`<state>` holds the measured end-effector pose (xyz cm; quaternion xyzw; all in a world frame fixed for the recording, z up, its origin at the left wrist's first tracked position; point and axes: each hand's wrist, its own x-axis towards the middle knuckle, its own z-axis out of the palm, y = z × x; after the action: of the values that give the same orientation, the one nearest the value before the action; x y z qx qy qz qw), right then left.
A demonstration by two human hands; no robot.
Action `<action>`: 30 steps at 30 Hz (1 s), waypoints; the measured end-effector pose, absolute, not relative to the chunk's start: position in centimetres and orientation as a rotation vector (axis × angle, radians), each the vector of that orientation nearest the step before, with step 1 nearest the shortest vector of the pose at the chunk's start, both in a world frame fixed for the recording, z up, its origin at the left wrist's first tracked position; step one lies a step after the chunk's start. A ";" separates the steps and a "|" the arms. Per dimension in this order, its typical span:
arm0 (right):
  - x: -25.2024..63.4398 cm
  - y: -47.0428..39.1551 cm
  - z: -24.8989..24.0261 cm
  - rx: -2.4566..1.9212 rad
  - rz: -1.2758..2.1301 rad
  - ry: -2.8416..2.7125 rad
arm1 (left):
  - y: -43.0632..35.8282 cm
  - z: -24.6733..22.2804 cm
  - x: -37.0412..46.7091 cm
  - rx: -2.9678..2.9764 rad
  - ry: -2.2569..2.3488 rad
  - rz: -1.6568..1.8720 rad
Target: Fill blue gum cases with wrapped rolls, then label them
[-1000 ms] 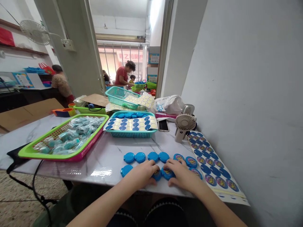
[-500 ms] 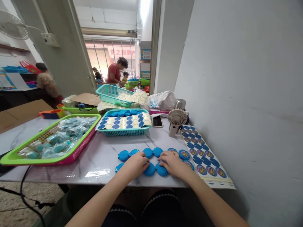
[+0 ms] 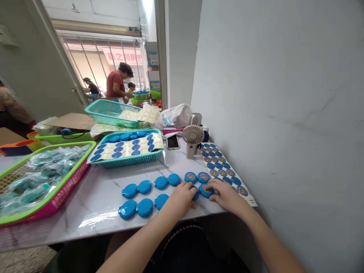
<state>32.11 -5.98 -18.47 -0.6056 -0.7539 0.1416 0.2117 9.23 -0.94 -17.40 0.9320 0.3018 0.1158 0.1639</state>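
Note:
Pairs of round blue plastic cases lie in two rows on the table. The cases at the right end carry colourful round stickers, such as a stickered case in the back row. My left hand curls over the left case of the front right pair, its fingers and thumb hiding most of that case. At the other side of this pair, my right hand has fingers and thumb at the edge of a stickered case. My left forearm partly covers another blue case.
Sticker sheets lie along the wall. Behind the cases stand a handheld fan, a phone and a turquoise basket with a sticker sheet. A green-rimmed basket holds bagged items. A person in red works beyond the opening.
The view has turned right. My hands have moved from the middle cases to the stickered front pair at the right, uncovering cases on the left.

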 end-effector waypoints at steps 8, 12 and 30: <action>33.1 -6.2 -19.5 -1.792 0.276 -2.000 | -0.2 -16.5 10.1 2.483 0.919 0.394; 33.0 -5.3 -20.3 -1.834 0.226 -1.996 | 0.8 -16.7 10.5 2.475 0.983 0.387; 35.1 0.7 -18.9 -1.678 0.218 -2.161 | 5.7 -14.7 12.1 2.397 1.145 0.237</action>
<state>35.08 0.69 -18.95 -0.5992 -0.7720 0.0780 0.1972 12.08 5.65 -14.67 0.8736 0.4174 0.0863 0.2349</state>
